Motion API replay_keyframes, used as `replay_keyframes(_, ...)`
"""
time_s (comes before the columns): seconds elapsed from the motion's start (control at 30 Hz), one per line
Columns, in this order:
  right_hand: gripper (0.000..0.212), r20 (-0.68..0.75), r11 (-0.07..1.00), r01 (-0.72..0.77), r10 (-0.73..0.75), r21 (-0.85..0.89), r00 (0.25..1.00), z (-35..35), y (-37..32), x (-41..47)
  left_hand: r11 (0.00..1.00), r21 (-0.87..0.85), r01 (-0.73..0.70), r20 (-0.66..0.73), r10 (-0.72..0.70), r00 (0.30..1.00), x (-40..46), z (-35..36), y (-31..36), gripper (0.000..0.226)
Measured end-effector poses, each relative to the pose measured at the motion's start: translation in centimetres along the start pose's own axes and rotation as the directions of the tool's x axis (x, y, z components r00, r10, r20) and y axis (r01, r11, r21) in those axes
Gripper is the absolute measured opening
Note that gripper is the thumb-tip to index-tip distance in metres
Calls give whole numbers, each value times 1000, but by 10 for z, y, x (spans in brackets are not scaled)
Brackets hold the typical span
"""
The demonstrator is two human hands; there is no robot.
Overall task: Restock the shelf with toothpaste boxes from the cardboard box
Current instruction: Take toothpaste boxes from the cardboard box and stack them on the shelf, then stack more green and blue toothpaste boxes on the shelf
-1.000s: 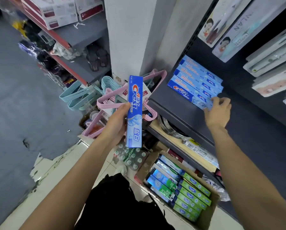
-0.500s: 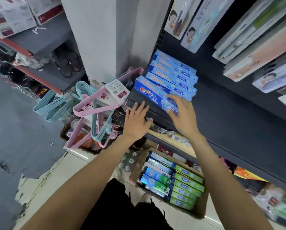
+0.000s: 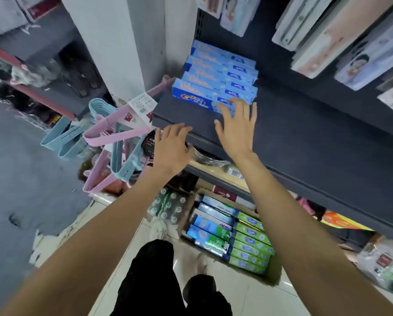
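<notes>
While the person is reaching up toward the dark grey metal shelf (image 3: pixel 305 142), both hands are spread with straight fingers and grasping nothing. The right hand (image 3: pixel 235 128) is lying flat over the shelf board, its fingertips touching the near end of the front blue cardboard toothpaste box (image 3: pixel 200 100), which is lying lengthwise at the shelf's left end. Behind that box, a row of matching blue toothpaste boxes (image 3: pixel 220 65) is sitting side by side, running back toward the shelf's rear panel. The left hand (image 3: pixel 171 148) is hovering at the shelf's front edge, fingers released and fanned; whether it is touching the edge cannot be told.

Down on the pale tiled floor (image 3: pixel 236 293), the open brown cardboard box (image 3: pixel 274 273) is sitting below the shelf, packed with green and blue toothpaste boxes (image 3: pixel 248 245) lying in rows. To the left of the shelf, pink and light blue plastic hangers (image 3: pixel 113 137) are hanging in a bunch with a white price tag (image 3: pixel 142 103) on them. Flat packaged goods (image 3: pixel 350 37) are hanging on the panel above the shelf. The person's black trousers (image 3: pixel 149 281) are showing at the bottom.
</notes>
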State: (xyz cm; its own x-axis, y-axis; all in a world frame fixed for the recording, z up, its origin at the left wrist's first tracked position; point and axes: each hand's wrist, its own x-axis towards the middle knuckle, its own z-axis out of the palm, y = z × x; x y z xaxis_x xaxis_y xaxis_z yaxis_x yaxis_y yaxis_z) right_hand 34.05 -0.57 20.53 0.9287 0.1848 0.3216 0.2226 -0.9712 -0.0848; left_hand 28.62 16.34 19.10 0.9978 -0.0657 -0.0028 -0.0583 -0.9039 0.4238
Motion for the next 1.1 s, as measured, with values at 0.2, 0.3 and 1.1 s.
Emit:
replay_keyframes(0.2, 20, 251, 953, -66, -11, 297, 968, -24, 45, -181, 961, -277, -18, -213, -43, 976, -103, 49, 34, 35)
replay_keyframes(0.3, 23, 663, 952, -217, 21, 214, 749, 2, 101, -264, 920, -370, 128, -62, -162, 985, -165, 102, 36, 29)
replay_keyframes(1.1, 67, 801, 972, -236, 148, -8, 580, 204, 238, -401, 991, 96, -95, 616, 16, 787, -183, 396, 77, 67)
